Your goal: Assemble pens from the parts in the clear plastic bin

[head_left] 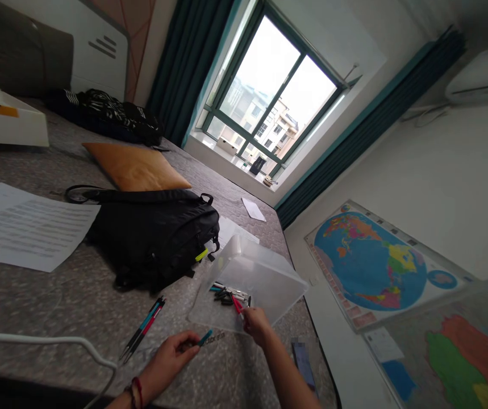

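My left hand (171,357) is closed around a teal-tipped pen (205,338) low over the grey mattress. My right hand (255,324) pinches a red pen (237,305) at the near edge of a clear plastic box (269,278). Several dark and light pens (229,294) lie inside that box. Two more pens (144,329), one blue and one red, lie loose on the mattress to the left of my left hand.
A black bag (154,233) sits beyond the box. Printed sheets (22,224) lie at the left, an orange cushion (135,166) farther back. A white cable (48,341) crosses the near left. A phone (303,363) lies by the mattress edge. Maps (371,261) hang on the right wall.
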